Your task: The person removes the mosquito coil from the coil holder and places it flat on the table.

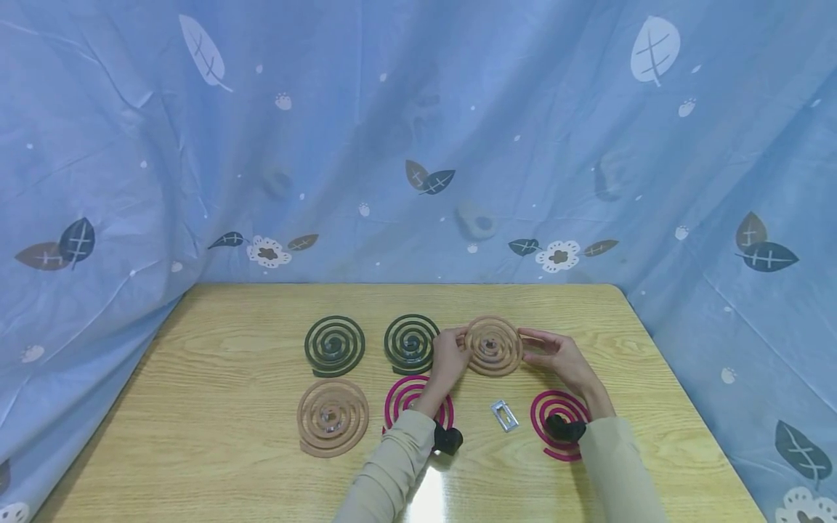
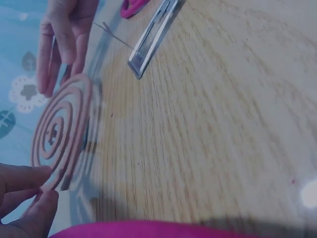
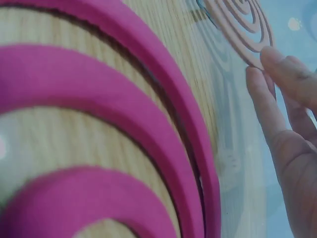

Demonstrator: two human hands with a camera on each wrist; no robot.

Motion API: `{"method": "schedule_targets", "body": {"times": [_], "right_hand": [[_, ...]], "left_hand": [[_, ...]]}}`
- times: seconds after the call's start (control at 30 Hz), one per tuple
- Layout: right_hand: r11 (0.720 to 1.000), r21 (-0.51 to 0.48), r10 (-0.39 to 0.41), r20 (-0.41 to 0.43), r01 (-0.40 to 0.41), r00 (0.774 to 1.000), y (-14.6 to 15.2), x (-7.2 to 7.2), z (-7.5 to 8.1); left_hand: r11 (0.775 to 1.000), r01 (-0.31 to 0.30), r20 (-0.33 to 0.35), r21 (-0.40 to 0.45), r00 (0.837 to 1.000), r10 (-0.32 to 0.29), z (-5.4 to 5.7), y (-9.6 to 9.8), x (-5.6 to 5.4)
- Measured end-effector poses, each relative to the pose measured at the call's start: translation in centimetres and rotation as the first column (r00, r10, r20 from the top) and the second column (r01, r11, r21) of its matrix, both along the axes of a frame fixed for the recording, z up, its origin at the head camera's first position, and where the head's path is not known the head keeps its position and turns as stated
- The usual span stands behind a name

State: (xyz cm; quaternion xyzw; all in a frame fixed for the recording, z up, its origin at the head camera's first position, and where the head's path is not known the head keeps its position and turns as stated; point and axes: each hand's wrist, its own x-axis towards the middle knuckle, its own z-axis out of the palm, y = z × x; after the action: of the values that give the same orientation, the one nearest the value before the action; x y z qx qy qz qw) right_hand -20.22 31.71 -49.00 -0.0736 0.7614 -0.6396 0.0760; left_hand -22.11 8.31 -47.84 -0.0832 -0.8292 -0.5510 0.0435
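Blue leaf-print curtain [image 1: 366, 131] behind wooden desk [image 1: 222, 407]. Rightmost tan mosquito coil [image 1: 493, 356], toward desk's back: left hand [image 1: 450, 357] pinching rim; right hand [image 1: 567, 359], straight-fingered, at opposite rim. Silver stand [image 1: 500, 418] between magenta coils [image 1: 556, 393].

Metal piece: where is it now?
Head view: the metal piece lies right of centre on the table, between the left pink coil and the right pink coil.

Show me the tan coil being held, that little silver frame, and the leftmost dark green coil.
Held tan coil [image 1: 493, 373]: head view, lower part of its outer ring.
Silver frame [image 2: 138, 62]: left wrist view, its lower end.
Leftmost dark green coil [image 1: 334, 343]: head view, its centre.
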Motion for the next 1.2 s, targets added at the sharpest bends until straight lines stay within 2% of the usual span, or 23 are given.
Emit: {"method": "schedule_targets", "body": {"times": [0.2,0.43,0.7,1.0,1.2], "right_hand": [[0.997,0.065,-0.047,-0.022,0.048,0.999,-0.11,-0.01,0.06],[0.995,0.066,-0.079,-0.032,0.081,0.996,-0.10,-0.01,0.06],[0.995,-0.008,-0.096,-0.028,0.096,0.995,-0.13,0.09,0.21],[0.996,-0.085,-0.043,-0.015,0.041,0.999,0.24,0.34,0.16],[0.993,-0.107,-0.059,-0.038,0.055,0.997,0.06,0.37,0.38]], "left_hand": [[0.999,-0.018,0.018,0.028,1.000,0.017,0.15,0.21,0.21],[0.998,-0.027,-0.002,0.061,1.000,0.028,0.18,0.27,0.21],[0.995,-0.044,-0.012,0.084,0.999,0.046,0.37,0.13,0.29],[0.995,-0.017,-0.006,0.102,1.000,0.018,0.90,-0.17,0.40],[0.994,-0.009,-0.035,0.105,0.999,0.013,0.87,-0.29,0.44]]}}
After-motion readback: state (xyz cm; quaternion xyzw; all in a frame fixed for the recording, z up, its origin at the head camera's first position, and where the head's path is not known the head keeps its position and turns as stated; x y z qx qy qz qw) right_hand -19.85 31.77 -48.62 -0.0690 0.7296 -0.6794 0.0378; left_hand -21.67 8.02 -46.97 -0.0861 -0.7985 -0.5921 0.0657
